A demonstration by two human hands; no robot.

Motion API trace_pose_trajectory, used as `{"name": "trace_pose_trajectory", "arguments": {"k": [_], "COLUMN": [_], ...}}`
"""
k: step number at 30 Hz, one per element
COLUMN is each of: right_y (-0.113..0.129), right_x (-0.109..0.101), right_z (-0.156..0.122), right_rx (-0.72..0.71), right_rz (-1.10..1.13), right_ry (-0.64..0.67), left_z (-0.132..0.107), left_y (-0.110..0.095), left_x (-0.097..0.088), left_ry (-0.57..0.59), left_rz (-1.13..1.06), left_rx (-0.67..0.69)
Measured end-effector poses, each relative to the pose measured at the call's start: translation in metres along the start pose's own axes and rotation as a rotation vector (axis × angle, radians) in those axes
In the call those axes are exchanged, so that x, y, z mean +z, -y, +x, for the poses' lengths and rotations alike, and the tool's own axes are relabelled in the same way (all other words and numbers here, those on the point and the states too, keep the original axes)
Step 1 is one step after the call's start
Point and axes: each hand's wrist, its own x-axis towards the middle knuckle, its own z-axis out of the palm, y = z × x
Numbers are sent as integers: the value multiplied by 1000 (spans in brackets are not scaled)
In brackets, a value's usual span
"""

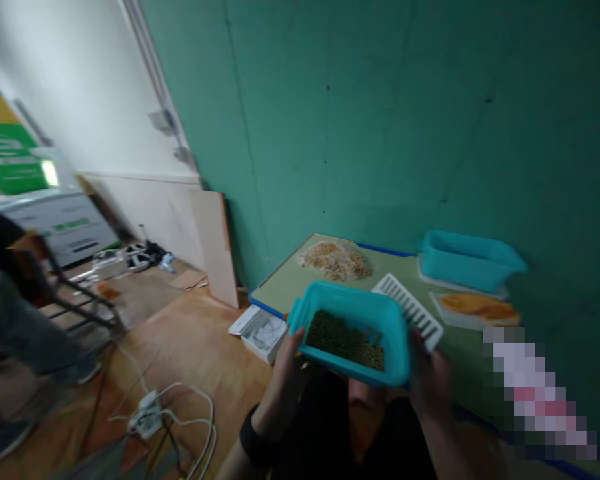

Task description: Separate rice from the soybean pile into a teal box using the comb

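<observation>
Between my two hands a teal plastic basin is held up, tilted toward me, above my lap and the table's near edge. Dark green grains and some tan ones lie along its near side. My left hand grips the left end of the rim. My right hand is closed on the right end, its fingers partly hidden and blurred. A white slotted rack slants behind the basin's right end, close to my right fingers; whether they also hold it I cannot tell.
On the green-topped table lie a pile of tan pieces, a second teal basin and an orange-filled bag. A white box is below the left edge. Cables and a power strip lie on the floor; a person is at left.
</observation>
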Motion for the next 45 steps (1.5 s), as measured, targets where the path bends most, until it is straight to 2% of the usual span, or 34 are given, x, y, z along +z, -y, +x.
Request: {"name": "trace_pose_trajectory", "arguments": {"k": [2,5,8,11,15,17,19,22,24,29,39,45], "right_y": [6,7,4,1,8,16,25,38,45,48,49,57], "right_x": [-3,-19,-40,-55,-63,-63,-58,-45,-35,-23,-26,-27], "right_z": [6,23,38,43,35,27,19,7,0,-9,-8,-10], "right_rx": [94,108,47,37,24,-45,-118,-158,-171,-190,-55,26], "right_rz": [98,61,-122,-361,-691,-746,-623,-196,24,151,328,324], "right_ry": [-25,-76,-116,-89,-69,-99,-46,209,323,297,285,269], "left_z": [5,9,8,7,4,1,0,4,7,9,2,5], "left_y": [0,-5,-10,-15,-20,-21,-22,-22,-22,-20,-14,-18], "left_x": [1,2,-1,-8,-11,-10,-9,-9,-9,-7,-7,-10], "left_ry": [-81,-138,-160,-180,-166,-142,-121,-101,-84,-70,-58,-111], "left_rz": [33,51,34,32,43,47,50,36,30,52,148,141], "left_rx": [-41,-60,-38,-60,-115,-96,-90,-154,-189,-148,-60,-113]}}
